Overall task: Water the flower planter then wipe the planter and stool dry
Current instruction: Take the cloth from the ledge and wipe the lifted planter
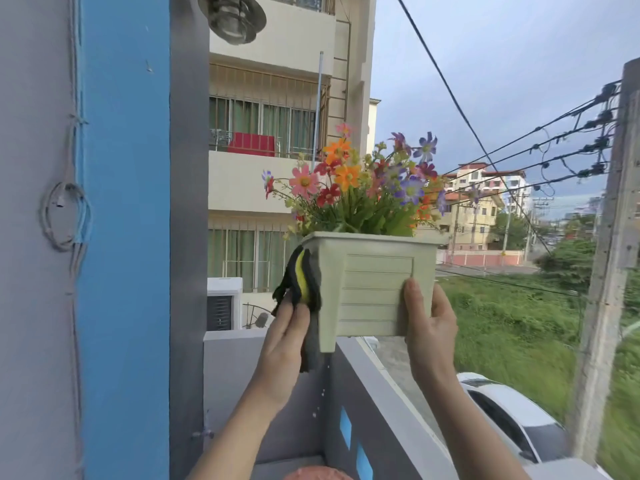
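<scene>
Head view, right hand (427,327) gripping raised planter (374,285), left hand (285,336) pressing cloth (302,282) against its side

- A home balcony on an upper floor, in the open air: a grey parapet (391,393) with blue insets crosses the lower frame.
- A blue pillar (124,237) stands at left, with a lamp (232,19) at the top.
- Flats (277,98) with barred windows rise behind, centre left.
- Below at lower right are a white car (512,414) and grass (512,323); a pole (613,237) with wires stands at the right edge.
</scene>
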Available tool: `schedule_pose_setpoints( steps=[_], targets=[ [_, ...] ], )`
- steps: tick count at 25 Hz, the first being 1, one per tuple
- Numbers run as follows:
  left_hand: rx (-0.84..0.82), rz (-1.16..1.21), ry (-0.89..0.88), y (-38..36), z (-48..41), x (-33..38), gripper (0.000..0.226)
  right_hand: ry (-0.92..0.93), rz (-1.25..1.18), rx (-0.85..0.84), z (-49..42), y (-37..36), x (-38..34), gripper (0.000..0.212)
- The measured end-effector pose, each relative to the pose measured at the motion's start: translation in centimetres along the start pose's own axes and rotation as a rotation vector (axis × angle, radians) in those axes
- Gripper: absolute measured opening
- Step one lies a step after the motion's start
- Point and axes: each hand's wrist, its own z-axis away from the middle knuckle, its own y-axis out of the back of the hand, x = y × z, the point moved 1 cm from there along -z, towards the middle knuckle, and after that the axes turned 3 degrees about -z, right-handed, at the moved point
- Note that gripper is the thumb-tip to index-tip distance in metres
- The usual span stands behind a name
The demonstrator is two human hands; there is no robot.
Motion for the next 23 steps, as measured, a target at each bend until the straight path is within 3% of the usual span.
schedule_pose_setpoints(
  steps=[4, 7, 9, 12, 14, 17, 19, 23],
  targets=[
    [-0.023, -0.163, -0.141, 0.2, -1.6, 1.6, 0.032, -0.069, -0.005, -0.015, 0.7, 0.0, 1.0, 0.048],
    [-0.008, -0.104, 0.015, 0.9, -2.9, 0.1, 0.042, -0.120, -0.111, -0.025, 1.1, 0.2, 1.5, 0.050],
    [-0.018, -0.077, 0.071, 0.9, -2.4, -0.5, 0.041, -0.115, -0.103, -0.048, 1.2, 0.3, 1.5, 0.040],
    [-0.003, -0.128, -0.050, 0.3, -0.7, 0.8, 0.028, -0.108, -0.070, -0.044, 1.2, 0.3, 1.5, 0.034],
    [0.030, -0.203, -0.106, 0.2, -0.7, 0.8, 0.041, -0.108, -0.075, -0.056, 1.2, 0.2, 1.0, 0.036],
    [0.181, -0.287, 0.029, 1.2, -3.0, 0.2, 0.042, -0.122, -0.098, -0.107, 1.1, 0.1, 0.4, 0.042],
    [0.181, -0.278, 0.093, 2.0, -4.1, 0.2, 0.041, -0.142, -0.123, -0.116, 1.1, 0.1, 0.2, 0.048],
    [0.122, -0.011, 0.216, 3.2, -4.9, 0.1, 0.032, -0.170, -0.174, -0.158, 0.6, 0.2, 0.4, 0.057]
  ],
)
